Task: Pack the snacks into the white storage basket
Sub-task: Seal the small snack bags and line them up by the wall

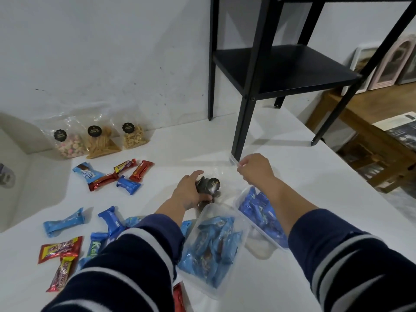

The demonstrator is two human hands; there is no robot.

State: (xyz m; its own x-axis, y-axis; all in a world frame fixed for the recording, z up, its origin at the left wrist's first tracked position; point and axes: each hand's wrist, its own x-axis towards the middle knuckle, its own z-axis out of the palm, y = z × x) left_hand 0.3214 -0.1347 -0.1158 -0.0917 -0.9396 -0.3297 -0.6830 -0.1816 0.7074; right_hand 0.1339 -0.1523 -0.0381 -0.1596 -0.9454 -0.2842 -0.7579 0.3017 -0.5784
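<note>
Table top: smooth, matt white; shelf unit: matt black, material unclear; bench at right: bare wood. Snack bars: glossy foil-like wrappers, crinkled; three bags by the wall: clear glossy plastic film with matt black labels. Two tubs: translucent smooth plastic; sleeves: soft knitted cloth, matt.

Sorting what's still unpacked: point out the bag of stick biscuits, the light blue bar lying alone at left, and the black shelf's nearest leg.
bag of stick biscuits (102,143), head view, on the sticks inside.
light blue bar (64,222), head view, wrapper's middle.
black shelf leg (244,124), head view, mid-leg.
</note>
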